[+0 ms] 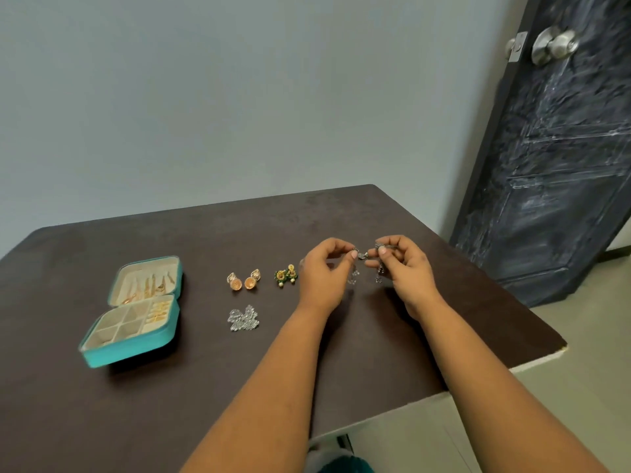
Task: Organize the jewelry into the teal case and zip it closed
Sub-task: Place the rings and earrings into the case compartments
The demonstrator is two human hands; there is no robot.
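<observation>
The teal case (131, 351) lies open at the table's left, gold pieces in its lid and in the right compartments. On the table lie a pair of orange-gold earrings (243, 280), a green-gold pair (286, 275) and a silver pair (243, 318). My left hand (324, 278) and my right hand (406, 271) are raised over the table's right part. Each pinches a dangling silver earring (362, 256); the two pieces meet between my fingertips and their lower parts hang down.
The dark brown table (170, 404) has its right edge near my right forearm. A dark door (553, 158) with a metal knob stands at the right. A grey wall runs behind the table.
</observation>
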